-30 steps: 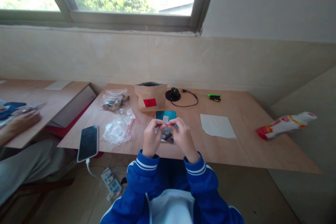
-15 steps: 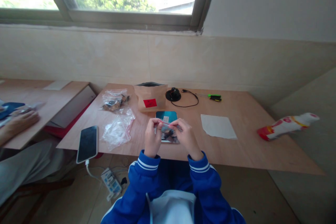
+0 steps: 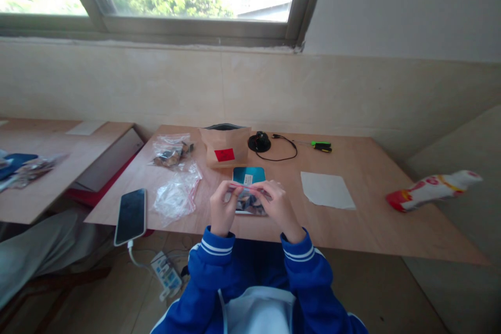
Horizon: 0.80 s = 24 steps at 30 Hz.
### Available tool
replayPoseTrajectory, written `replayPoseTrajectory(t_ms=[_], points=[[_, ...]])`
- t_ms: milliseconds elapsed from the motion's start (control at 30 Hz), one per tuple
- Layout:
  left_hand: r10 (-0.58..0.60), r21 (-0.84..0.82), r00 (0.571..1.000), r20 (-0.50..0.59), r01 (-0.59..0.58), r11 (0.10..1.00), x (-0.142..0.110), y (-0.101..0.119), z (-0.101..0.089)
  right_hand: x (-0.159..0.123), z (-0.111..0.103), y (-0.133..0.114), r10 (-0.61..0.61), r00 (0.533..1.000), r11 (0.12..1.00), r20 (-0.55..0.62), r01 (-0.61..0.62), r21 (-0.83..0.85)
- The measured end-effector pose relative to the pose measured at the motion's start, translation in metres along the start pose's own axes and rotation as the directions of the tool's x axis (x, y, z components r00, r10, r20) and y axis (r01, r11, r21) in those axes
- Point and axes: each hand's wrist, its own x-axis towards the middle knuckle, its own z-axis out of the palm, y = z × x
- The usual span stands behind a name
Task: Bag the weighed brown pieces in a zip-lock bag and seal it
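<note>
A small clear zip bag (image 3: 250,201) with a red seal strip is stretched between my two hands; dark and brown pieces show inside it. My left hand (image 3: 224,206) pinches one end of the strip between thumb and fingers. At the other end, my right hand (image 3: 276,203) pinches it the same way. Under and behind the bag lies a flat blue-topped thing with a white label (image 3: 250,173), partly covered by bag and fingers. A brown paper pouch (image 3: 213,141) with a red sticker stands just beyond.
Left of my hands lie crumpled clear bags (image 3: 174,198), a filled zip bag (image 3: 172,151) and a phone (image 3: 131,216) on a cable. Behind are a black round-based device (image 3: 259,142) and screwdrivers (image 3: 321,146). Rightward are white paper (image 3: 326,190) and a red-white bottle (image 3: 426,190).
My hands have moved slightly apart, drawing the red strip out straighter and wider. At the far left, the other person's hand has gone out of view.
</note>
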Motion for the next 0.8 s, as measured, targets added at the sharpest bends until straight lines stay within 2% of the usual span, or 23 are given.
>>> replayPoseTrajectory(t_ms=[100,300,400,500,600,667,700,733,800], points=[[-0.008,0.002,0.999,-0.048,0.009,1.0,0.001,0.001,-0.005,0.0,-0.003,0.006,0.017,1.0,0.999,0.009,-0.016,-0.032],[-0.037,-0.032,0.999,-0.031,0.036,0.999,0.006,-0.003,-0.011,0.005,-0.004,0.006,0.014,1.0,0.998,0.022,-0.016,0.054],[-0.04,-0.029,0.995,-0.095,0.037,0.999,0.019,-0.008,-0.03,0.025,-0.006,-0.001,-0.048,0.996,0.993,0.08,0.039,0.111],[-0.025,0.027,0.954,-0.299,0.035,0.999,0.047,-0.013,-0.071,0.07,-0.011,-0.011,-0.139,0.982,0.971,0.131,0.109,0.212],[0.033,0.144,0.911,-0.411,0.029,0.989,0.093,-0.023,-0.128,0.132,-0.006,-0.015,-0.2,0.975,0.963,0.094,0.179,0.2],[0.051,0.2,0.899,-0.435,0.041,0.979,0.13,-0.037,-0.166,0.172,0.006,-0.013,-0.222,0.951,0.971,0.214,0.197,0.133],[0.034,0.216,0.912,-0.408,0.06,0.974,0.148,-0.046,-0.184,0.19,0.014,-0.01,-0.21,0.927,0.978,0.312,0.192,0.088],[-0.003,0.225,0.927,-0.374,0.094,0.97,0.166,-0.056,-0.199,0.205,0.022,-0.008,-0.182,0.891,0.982,0.416,0.188,0.026],[-0.134,0.181,0.913,-0.384,0.216,0.959,0.197,-0.079,-0.223,0.227,0.038,-0.001,-0.098,0.814,0.979,0.572,0.184,-0.094]])
